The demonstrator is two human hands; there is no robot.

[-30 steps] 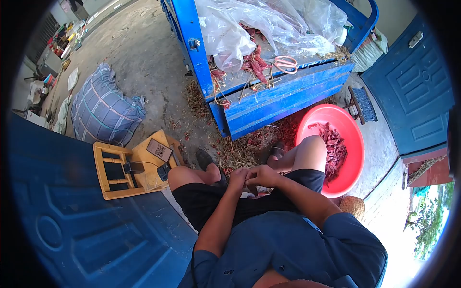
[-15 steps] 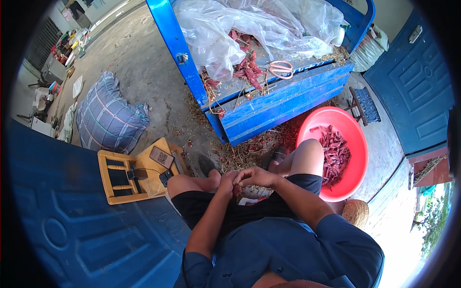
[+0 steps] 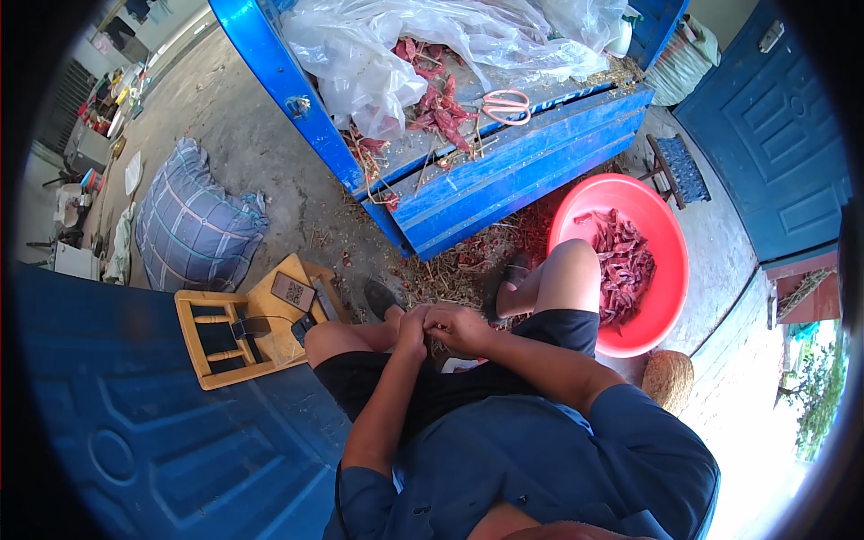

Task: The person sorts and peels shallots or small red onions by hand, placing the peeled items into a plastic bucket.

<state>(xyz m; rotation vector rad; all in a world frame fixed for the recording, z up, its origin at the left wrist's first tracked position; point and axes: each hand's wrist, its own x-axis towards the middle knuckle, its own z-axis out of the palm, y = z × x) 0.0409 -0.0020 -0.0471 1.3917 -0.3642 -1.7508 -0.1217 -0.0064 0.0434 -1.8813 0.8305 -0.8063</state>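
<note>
My left hand (image 3: 413, 329) and my right hand (image 3: 459, 328) meet between my knees, above my lap. Both have curled fingers, and whatever they hold is hidden. To the right of my knee, dried red peppers (image 3: 623, 270) lie in a large pink basin (image 3: 670, 301). Ahead, more red peppers (image 3: 443, 112) with stems rest on the bed of a blue cart (image 3: 526, 180), next to pink-handled scissors (image 3: 506, 107) and crumpled clear plastic sheeting (image 3: 360, 67).
A wooden chair (image 3: 270, 301) at my left bears a phone (image 3: 293, 291). Beyond it sits a checked cloth bundle (image 3: 198, 225). A small stool (image 3: 682, 171) stands behind the basin, a woven object (image 3: 668, 380) nearer me. Plant scraps (image 3: 468, 261) litter the floor.
The view has shifted a little, so the cart and chair appear further left. My hands remain together, with my right fingers now curled in closer against my left hand.
</note>
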